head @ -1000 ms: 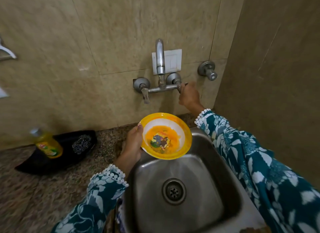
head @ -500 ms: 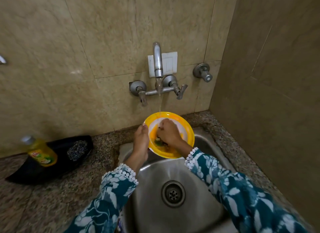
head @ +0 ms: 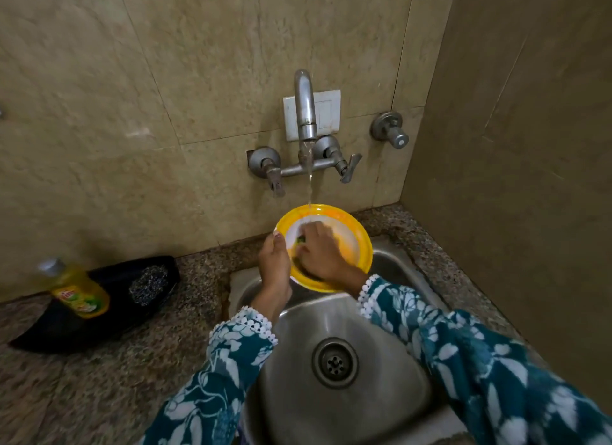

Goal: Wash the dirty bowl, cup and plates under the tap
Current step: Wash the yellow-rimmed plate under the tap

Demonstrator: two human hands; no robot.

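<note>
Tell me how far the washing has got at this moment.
Done: the tap is running, its stream landing on the yellow bowl. In hand: the left hand holds the bowl's rim over the sink while the right hand rubs inside it; orange residue remains. Left: finishing this bowl. No cup or plates are in view.

Your left hand point(head: 275, 262) is raised ahead of you, thumb uppermost and hooked over an edge, the other fingers out of sight behind it. Your right hand point(head: 323, 252) lies just beside it, palm down, knuckles up, fingers bent and pressing downward. Both forearms reach forward from the bottom of the view and converge toward the hands. Each is covered to the wrist by a teal floral sleeve with white trim.
</note>
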